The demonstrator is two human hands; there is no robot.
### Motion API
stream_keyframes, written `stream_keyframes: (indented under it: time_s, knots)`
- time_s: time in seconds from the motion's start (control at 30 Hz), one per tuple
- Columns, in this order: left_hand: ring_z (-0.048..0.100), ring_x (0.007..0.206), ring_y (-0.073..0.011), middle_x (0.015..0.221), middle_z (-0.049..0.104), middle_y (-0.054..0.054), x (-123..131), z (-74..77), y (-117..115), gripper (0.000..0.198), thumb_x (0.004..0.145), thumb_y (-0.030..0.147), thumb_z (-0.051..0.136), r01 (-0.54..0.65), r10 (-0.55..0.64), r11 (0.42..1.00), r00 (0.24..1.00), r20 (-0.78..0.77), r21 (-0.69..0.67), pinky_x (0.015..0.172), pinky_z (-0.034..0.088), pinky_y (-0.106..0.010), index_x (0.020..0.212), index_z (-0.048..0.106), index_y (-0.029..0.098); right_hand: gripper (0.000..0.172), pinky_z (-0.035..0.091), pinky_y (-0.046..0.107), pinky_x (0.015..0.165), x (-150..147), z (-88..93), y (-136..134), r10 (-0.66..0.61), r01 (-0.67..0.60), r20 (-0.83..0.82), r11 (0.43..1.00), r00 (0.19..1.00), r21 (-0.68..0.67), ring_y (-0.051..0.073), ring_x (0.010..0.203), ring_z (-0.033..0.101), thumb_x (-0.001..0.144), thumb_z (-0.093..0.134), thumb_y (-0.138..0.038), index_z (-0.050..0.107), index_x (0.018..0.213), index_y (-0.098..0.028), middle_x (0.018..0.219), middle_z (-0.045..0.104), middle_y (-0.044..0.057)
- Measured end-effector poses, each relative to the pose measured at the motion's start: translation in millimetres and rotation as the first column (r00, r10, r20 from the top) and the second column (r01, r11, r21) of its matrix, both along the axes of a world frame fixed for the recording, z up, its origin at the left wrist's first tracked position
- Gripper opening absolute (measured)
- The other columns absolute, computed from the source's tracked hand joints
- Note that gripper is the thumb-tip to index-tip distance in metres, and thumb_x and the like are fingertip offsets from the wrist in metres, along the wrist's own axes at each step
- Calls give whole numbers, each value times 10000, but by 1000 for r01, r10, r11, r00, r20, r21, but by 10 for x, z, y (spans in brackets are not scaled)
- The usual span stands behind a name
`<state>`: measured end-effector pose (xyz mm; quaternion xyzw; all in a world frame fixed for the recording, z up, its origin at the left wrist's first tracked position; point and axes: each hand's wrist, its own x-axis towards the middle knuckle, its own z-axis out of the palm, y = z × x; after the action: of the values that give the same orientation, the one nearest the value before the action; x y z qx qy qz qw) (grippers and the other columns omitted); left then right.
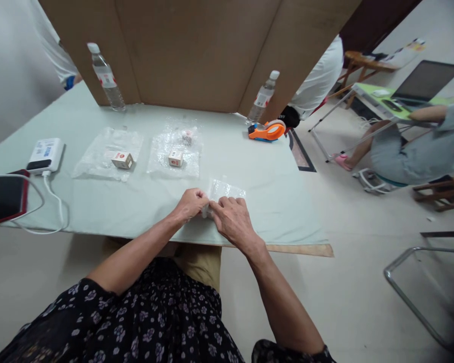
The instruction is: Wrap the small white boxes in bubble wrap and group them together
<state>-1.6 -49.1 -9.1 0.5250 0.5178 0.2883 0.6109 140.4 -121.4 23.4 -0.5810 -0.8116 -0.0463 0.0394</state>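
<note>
A piece of clear bubble wrap [229, 190] lies near the table's front edge, partly under my hands. My left hand [192, 204] is closed, its thumb and fingers pinched on the wrap's left edge. Fingers bent, my right hand [232, 219] presses down on the same wrap from the right. Whatever may be inside the wrap is hidden by my hands. Beyond them, a small printed box [176, 159] rests on a bubble wrap sheet [159, 164], with another small item [187, 138] behind it. Farther left, a second small box [122, 160] sits on another bubble wrap sheet [93, 159].
An orange tape dispenser [268, 131] and a water bottle [263, 98] stand at the back right. Another bottle [106, 78] is at the back left, before a cardboard panel [196, 55]. A power bank [46, 155] and a cabled phone [8, 197] lie left. A person sits at right.
</note>
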Motion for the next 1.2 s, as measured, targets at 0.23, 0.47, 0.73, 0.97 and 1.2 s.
stream_keyframes:
  time_s: [0.23, 0.47, 0.73, 0.97, 1.2]
  knots:
    - [513, 469, -100, 534, 538, 35, 21, 152, -2, 29, 688, 143, 569, 146, -146, 988, 989, 2, -40, 476, 456, -229, 710, 583, 158, 113, 298, 401, 831, 47, -105, -32, -62, 61, -82, 998, 995, -13, 263, 892, 556, 902, 515, -203, 579, 992, -180, 938, 674, 97]
    - [632, 800, -205, 805, 663, -55, -21, 225, -79, 152, 779, 178, 557, 488, -239, 786, 806, -542, 379, 760, 520, -326, 859, 686, 162, 146, 357, 392, 877, 142, -94, -159, -50, 57, -343, 998, 938, 8, 249, 1007, 586, 883, 538, -204, 630, 997, -207, 1052, 696, 77]
    - [591, 1006, -231, 1041, 604, -93, 4, 75, -153, 171, 832, 117, 531, 630, -153, 538, 726, -670, 560, 900, 515, -373, 962, 624, 176, 511, 474, 375, 750, 535, -396, -586, -636, 622, -584, 737, 505, -264, 222, 762, 640, 849, 544, -523, 629, 1168, -132, 1049, 707, 126]
    - [602, 983, -241, 1015, 612, -100, -24, 129, -262, 117, 860, 162, 553, 654, -152, 560, 685, -712, 509, 861, 516, -367, 951, 627, 160, 763, 500, 377, 804, 402, -569, -380, -683, 620, -652, 677, 329, -396, 261, 850, 667, 744, 624, -597, 555, 1322, -104, 947, 719, 115]
    - [585, 992, -256, 1006, 618, -106, 7, 181, -261, 102, 857, 174, 568, 687, -135, 549, 635, -761, 476, 871, 509, -382, 925, 642, 158, 680, 518, 402, 823, 315, -662, -198, -629, 589, -734, 704, 255, -398, 281, 871, 667, 667, 685, -486, 614, 1231, -112, 925, 724, 115]
